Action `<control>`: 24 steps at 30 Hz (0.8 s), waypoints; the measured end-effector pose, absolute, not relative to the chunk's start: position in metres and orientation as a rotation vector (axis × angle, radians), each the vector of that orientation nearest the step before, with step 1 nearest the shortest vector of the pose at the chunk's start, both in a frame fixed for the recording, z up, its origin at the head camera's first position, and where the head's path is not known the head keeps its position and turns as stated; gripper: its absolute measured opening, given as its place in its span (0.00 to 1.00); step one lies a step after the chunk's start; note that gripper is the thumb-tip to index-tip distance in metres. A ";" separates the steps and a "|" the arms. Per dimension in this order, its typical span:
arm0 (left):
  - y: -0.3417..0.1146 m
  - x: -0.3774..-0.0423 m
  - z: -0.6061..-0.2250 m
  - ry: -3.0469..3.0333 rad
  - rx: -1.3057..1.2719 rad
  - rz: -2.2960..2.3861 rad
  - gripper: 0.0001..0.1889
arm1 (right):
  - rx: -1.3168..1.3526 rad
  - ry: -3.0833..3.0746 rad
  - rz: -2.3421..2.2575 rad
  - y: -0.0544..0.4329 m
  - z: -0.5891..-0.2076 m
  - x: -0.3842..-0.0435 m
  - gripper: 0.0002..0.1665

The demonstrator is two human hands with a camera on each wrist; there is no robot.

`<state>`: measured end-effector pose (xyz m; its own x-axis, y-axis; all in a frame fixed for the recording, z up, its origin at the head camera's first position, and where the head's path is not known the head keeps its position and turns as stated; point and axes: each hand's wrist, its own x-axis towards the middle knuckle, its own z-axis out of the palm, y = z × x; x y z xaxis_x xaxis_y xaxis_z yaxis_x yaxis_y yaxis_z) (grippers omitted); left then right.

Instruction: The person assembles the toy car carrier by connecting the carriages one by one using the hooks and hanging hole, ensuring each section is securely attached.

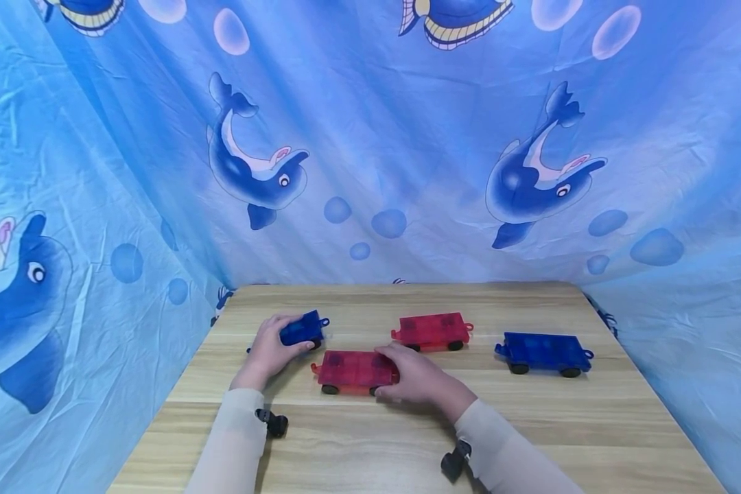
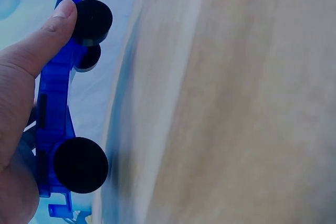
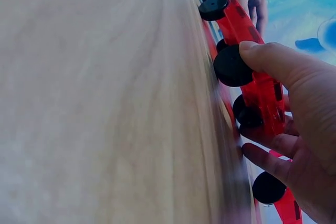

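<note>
Creased blue cloth (image 1: 383, 137) printed with dolphins surrounds a smooth wood-grain tabletop (image 1: 370, 439). Pale sleeves (image 1: 231, 439) angle inward from the near edge. The left hand (image 1: 272, 348) grips a translucent plastic blue wagon (image 1: 302, 329), thumb along its near side; the right hand (image 1: 416, 376) pinches the right end of the near red wagon (image 1: 352, 368), between the hands. Beyond the right hand stands the far red wagon (image 1: 433, 331); well rightward, the flat-topped second blue wagon (image 1: 545, 350). Round black wheels (image 2: 81, 165) sit beneath; a small hook (image 1: 314, 368) tips the near red wagon's left end.
</note>
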<state>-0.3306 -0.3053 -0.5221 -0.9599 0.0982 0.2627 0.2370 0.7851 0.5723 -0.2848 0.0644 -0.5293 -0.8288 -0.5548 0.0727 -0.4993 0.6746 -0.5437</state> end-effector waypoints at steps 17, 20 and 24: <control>-0.312 -0.314 -0.519 -2.703 -0.188 -0.959 0.41 | -0.788 2.761 -0.911 0.067 -0.527 -0.295 0.55; -0.313 -0.314 -0.519 -2.699 -0.187 -0.951 0.42 | -0.770 2.753 -0.915 0.067 -0.527 -0.297 0.55; -0.313 -0.312 -0.518 -2.691 -0.191 -0.951 0.43 | -0.769 2.753 -0.922 0.068 -0.526 -0.300 0.56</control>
